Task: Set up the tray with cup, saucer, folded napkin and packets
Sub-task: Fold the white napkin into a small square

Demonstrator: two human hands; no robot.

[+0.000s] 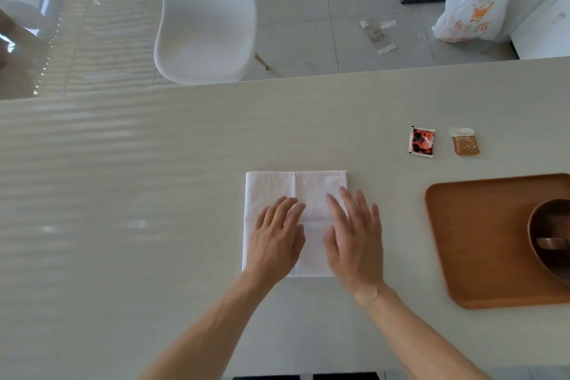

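A white napkin [311, 188] lies flat on the pale table, creased into quarters. My left hand [277, 237] rests palm down on its left half, fingers together. My right hand [354, 241] lies flat over its right half, fingers spread. To the right stands a wooden tray [472, 244] holding a dark wooden saucer [538, 241] with a cup [552, 242] on it, both cut off by the frame edge. Behind the tray lie two packets: a red and black packet [422, 142] and a brown packet [465, 142].
The table's far edge [277, 79] runs across the view. Beyond it a white chair [203, 15] stands on the tiled floor, with a white plastic bag [481, 0] and scraps of paper at the right.
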